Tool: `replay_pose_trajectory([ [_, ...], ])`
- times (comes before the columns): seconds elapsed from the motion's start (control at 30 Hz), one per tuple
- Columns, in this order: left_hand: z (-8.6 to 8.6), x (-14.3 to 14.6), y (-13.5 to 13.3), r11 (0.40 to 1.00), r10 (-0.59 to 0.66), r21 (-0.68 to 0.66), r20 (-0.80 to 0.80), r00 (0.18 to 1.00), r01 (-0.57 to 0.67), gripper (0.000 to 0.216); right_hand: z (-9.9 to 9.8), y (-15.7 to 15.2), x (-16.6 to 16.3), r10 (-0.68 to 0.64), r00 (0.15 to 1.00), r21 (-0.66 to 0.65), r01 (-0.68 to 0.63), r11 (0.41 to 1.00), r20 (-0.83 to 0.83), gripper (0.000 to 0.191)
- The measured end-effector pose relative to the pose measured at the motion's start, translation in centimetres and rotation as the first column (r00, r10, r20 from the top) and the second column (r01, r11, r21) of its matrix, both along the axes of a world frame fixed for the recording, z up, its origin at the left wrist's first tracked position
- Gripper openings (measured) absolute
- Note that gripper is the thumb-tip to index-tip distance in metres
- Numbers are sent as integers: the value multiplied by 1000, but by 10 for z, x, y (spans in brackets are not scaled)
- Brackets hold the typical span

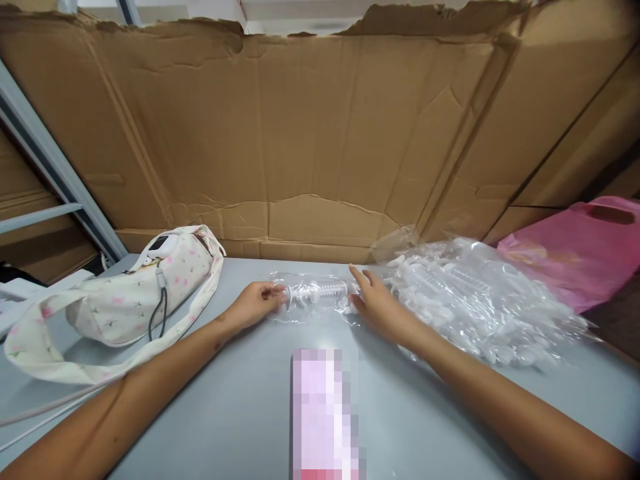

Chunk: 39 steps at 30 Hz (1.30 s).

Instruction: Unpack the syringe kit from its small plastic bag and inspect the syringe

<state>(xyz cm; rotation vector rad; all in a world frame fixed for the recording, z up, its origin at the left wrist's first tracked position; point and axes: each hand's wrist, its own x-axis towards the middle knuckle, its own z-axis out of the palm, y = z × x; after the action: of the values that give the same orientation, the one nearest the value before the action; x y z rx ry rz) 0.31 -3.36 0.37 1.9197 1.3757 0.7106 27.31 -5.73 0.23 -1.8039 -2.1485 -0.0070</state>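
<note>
Right fingers (361, 279) hide end of clear packet (320, 292).

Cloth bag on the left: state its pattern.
Cloth bag: off-white, with scattered pink flowers and darker sprigs; the head view shows it.

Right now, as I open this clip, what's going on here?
A person's bare hands are at a clear plastic packet lying on a grey table. The left hand is at its left end; how firm its grip is can't be told. The right hand is at the other end, its fingers spread. A heap of clear plastic packaging lies to the right, and a floral bag sits to the left.
</note>
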Motion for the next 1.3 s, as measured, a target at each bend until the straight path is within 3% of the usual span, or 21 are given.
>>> replay_pose_trajectory([
  [0.17,-5,-5,-13,995,-27,100,31,999,24,59,-21,-1,-12,136,983,188,-158,969,127,48],
  [0.27,-5,-6,-16,993,-70,91,4,998,69,67,-30,-1,-12,179,972,251,-213,944,153,46],
  [0.4,-3,-1,-20,988,-100,107,-93,991,109,51,-34,-3,-7,240,955,299,-283,911,172,49],
  [0.53,-4,0,-24,972,-89,206,-139,986,117,29,-32,-7,-6,294,944,354,-329,875,151,45],
  [0.77,-4,-25,-5,882,162,469,-210,964,-46,14,-33,-11,-6,187,977,321,-210,923,102,51],
  [0.93,-1,-49,8,813,309,580,-340,888,-61,15,-33,-12,-6,94,991,295,-119,948,98,51],
  [1.07,-1,-45,1,769,337,639,-425,840,15,22,-33,-12,-6,88,991,292,-113,950,99,48],
  [1.2,-1,-29,-11,725,207,641,-550,809,250,30,-35,-11,-5,108,987,297,-141,944,122,46],
  [1.3,-2,-24,-13,743,140,596,-583,800,305,35,-35,-10,-5,122,983,300,-159,941,140,45],
])
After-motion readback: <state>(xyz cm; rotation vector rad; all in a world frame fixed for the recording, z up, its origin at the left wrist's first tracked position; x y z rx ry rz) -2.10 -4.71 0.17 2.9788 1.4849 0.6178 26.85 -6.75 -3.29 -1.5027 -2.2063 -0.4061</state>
